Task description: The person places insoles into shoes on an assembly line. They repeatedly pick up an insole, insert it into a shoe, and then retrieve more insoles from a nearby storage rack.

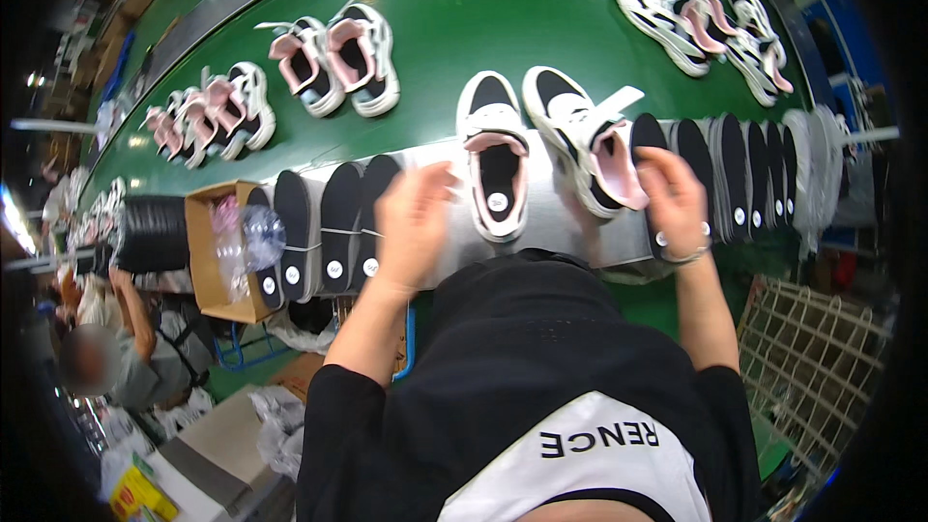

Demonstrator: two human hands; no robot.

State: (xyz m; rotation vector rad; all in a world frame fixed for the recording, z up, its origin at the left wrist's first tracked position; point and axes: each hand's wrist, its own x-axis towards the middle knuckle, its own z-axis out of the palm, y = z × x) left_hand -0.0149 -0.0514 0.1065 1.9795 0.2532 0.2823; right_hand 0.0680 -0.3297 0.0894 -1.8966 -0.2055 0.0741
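Two white-and-black sneakers with pink lining stand before me at the steel edge of the bench. The left sneaker (497, 159) points away from me, and a black insole (499, 177) with a round white sticker lies inside it. Tilted to one side, the right sneaker (583, 141) shows its pink inner wall and a raised white strap. My left hand (415, 221), blurred and empty, hovers left of the left sneaker. By the heel of the right sneaker is my right hand (674, 199), in front of a stack of black insoles (647, 132); whether it grips anything is unclear.
More insole stacks (732, 174) line the edge on the right, others (337, 221) on the left beside a cardboard box (268, 304) holding clear plastic. Several sneakers (362, 61) stand on the green surface (464, 7). A person (134, 348) works at far left.
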